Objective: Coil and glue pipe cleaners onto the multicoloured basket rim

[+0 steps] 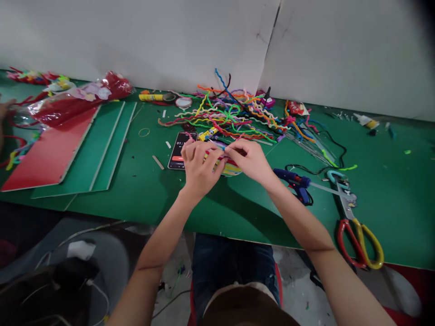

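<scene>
My left hand (pixel 201 165) and my right hand (pixel 250 159) meet over the green table, their fingertips almost touching. Between and below them is a multicoloured round piece (pixel 231 170), with yellow, red and blue strands showing. Both hands are closed on it in a pinch, thumbs against fingers. Most of the piece is covered by my fingers, so I cannot make out the exact spot each one grips. Just behind lies a heap of colourful pipe cleaners (pixel 234 115). A phone with a timer on its screen (pixel 177 151) lies beside my left hand.
A blue glue gun (pixel 296 181) and large scissors with red and yellow handles (pixel 347 210) lie at right. Clear glue sticks (pixel 307 147) rest behind them. Red and green boards (pixel 50 158) and a plastic-wrapped bundle (pixel 81 102) are at left, near another person's hand (pixel 4 111).
</scene>
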